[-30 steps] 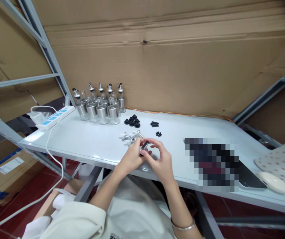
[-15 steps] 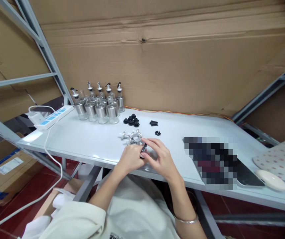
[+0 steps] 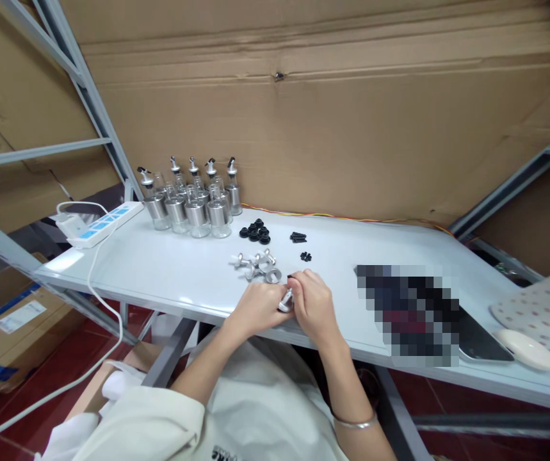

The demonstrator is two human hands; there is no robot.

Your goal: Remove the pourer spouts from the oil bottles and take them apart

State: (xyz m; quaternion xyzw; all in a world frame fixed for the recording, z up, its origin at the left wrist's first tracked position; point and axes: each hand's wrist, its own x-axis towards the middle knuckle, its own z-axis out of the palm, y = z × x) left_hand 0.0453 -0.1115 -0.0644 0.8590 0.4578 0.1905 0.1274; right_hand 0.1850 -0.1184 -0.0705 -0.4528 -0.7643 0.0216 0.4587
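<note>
My left hand [image 3: 259,307] and my right hand [image 3: 312,301] meet at the near edge of the white table [image 3: 169,272], fingers curled together around a small silver pourer spout [image 3: 285,302]. A tiny black piece shows at my right fingertips. Just beyond the hands lie several loose silver spouts [image 3: 257,266]. Farther back sit a pile of black rubber stoppers [image 3: 255,232], a small heap of black clips [image 3: 298,237] and one more black bit [image 3: 306,257].
Several glass bottles with steel bases and pourer tops [image 3: 193,203] stand at the back left. A white power strip [image 3: 99,225] lies at the left edge. A tablet [image 3: 483,338], a cream mouse [image 3: 527,349] and a dotted cloth [image 3: 541,307] are at right. Cardboard lines the wall.
The hands have dropped lower and closer together. The black piece held up between them a second ago is now mostly hidden, and a silver spout shows between the fingers.
</note>
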